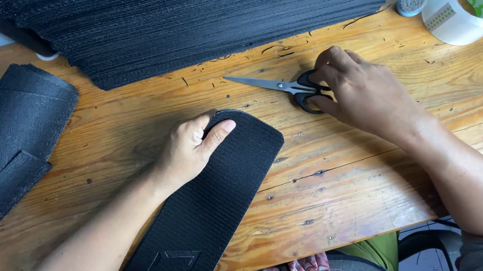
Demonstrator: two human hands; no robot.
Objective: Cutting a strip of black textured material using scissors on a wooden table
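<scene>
We see our left hand [190,148] pressing flat on the rounded end of a long black strap [203,221], thumb on top, not closed around it. The strap runs from the near table edge up and away to the right, its rounded tip pointing toward the scissors [285,89]. Our right hand [360,92] rests on the scissors' black handles, fingers curled about the loops; the blades lie shut, pointing left, just beyond the strap's tip. The wooden table [351,164] also carries a stack of black sheets [225,13] and a roll of tape [469,3].
</scene>
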